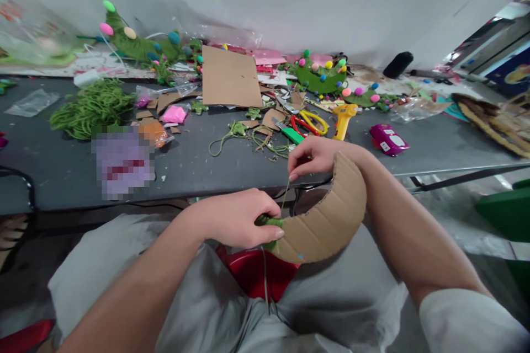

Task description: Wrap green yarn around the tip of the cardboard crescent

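A crescent of brown cardboard (331, 226) is held over my lap, its left tip wrapped in green yarn (271, 222). My left hand (244, 218) is closed around that wrapped tip, thumb on the front face. Above the crescent's inner curve, my right hand (312, 157) pinches a thin strand of the yarn, which runs taut down to the wrapped end. The crescent's right tip reaches up beside my right wrist. A loose strand hangs below my left hand toward my lap.
On the grey table (186, 168) lie a heap of green yarn (97, 107), a cardboard sheet (232, 77), scissors (312, 121), a yellow glue gun (344, 120) and a purple packet (388, 139). Green crescents with coloured pompoms (321, 74) stand by the wall. Cardboard scraps lie mid-table.
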`<action>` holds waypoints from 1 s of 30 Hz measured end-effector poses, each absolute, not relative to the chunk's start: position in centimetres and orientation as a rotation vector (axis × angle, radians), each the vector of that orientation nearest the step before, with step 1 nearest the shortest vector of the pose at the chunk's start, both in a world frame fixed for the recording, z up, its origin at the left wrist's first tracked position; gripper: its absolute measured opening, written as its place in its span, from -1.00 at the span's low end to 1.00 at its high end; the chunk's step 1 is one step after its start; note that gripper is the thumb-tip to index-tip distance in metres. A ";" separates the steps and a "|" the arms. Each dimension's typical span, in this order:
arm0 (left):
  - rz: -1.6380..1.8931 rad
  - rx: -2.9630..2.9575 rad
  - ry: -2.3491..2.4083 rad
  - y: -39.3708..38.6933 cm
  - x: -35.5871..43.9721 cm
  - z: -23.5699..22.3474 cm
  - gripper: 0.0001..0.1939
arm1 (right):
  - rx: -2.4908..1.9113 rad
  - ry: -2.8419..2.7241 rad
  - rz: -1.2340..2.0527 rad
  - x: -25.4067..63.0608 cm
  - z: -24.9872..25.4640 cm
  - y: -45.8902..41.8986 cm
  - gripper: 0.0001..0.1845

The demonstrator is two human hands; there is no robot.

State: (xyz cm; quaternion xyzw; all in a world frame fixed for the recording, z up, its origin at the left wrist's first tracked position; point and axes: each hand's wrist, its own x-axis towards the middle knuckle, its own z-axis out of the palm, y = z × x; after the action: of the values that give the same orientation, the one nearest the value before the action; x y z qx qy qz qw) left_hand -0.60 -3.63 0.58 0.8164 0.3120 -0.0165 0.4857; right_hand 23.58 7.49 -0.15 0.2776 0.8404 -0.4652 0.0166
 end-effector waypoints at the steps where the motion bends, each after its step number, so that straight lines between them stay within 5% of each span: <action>1: -0.046 1.980 0.775 -3.7 -0.6 0.5 -0.76 | 0.863 2.591 -1.432 23.7 0.2 7.7 -0.61; 9: -0.031 1.997 0.905 -4.1 -0.5 -0.9 -0.76 | 0.962 2.692 -1.290 23.3 2.7 7.4 -0.66; 16: 0.088 2.078 1.110 -3.2 -1.6 -1.0 -0.74 | 1.245 2.975 -0.836 23.5 6.0 1.8 -0.69; 30: 0.916 1.729 1.453 -1.9 -2.9 0.7 -0.62 | 1.197 2.800 -0.852 20.8 4.4 -2.6 -0.73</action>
State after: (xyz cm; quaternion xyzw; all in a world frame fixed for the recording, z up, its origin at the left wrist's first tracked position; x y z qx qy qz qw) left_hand -2.86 -1.92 0.72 0.6659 0.5597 0.3529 0.3446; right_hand 20.77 -2.59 4.44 0.3785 0.8855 -0.2695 -0.0102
